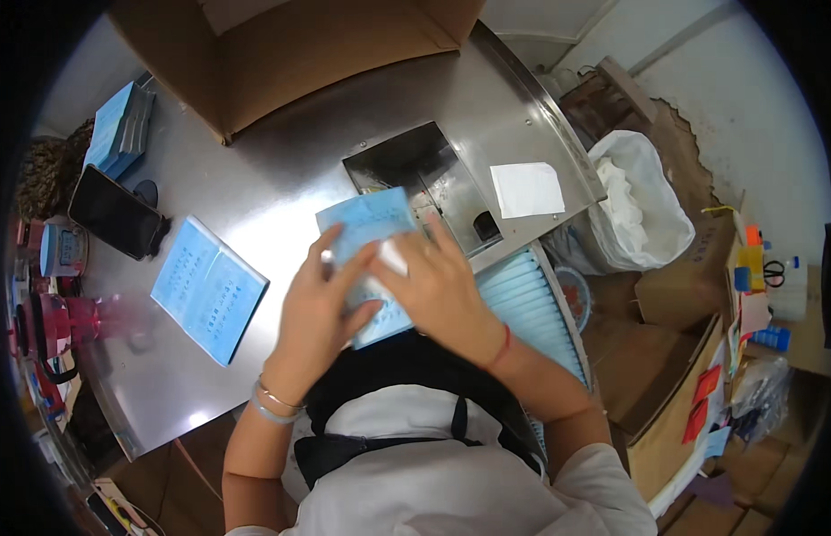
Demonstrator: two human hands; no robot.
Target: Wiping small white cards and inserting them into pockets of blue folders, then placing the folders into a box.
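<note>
Over the front edge of the metal table, both hands are on a light-blue printed packet point(371, 210), held tilted close to my body. My left hand point(310, 308) grips its left side, the thumb across its face. My right hand point(438, 286) is closed at its right side and slightly blurred by motion. A small white patch point(393, 258) shows between the hands; I cannot tell whether it is loose or part of the packet. Left of my hands, another flat blue packet point(210, 290) lies on the metal table point(281, 170).
An open cardboard box point(299, 67) stands at the back. A blue packet stack point(121, 125) and a phone point(116, 213) are far left. Right are a rectangular table opening point(407, 156), white paper point(527, 189), a tray of light-blue packets point(527, 299) and a white-lined bin point(643, 201).
</note>
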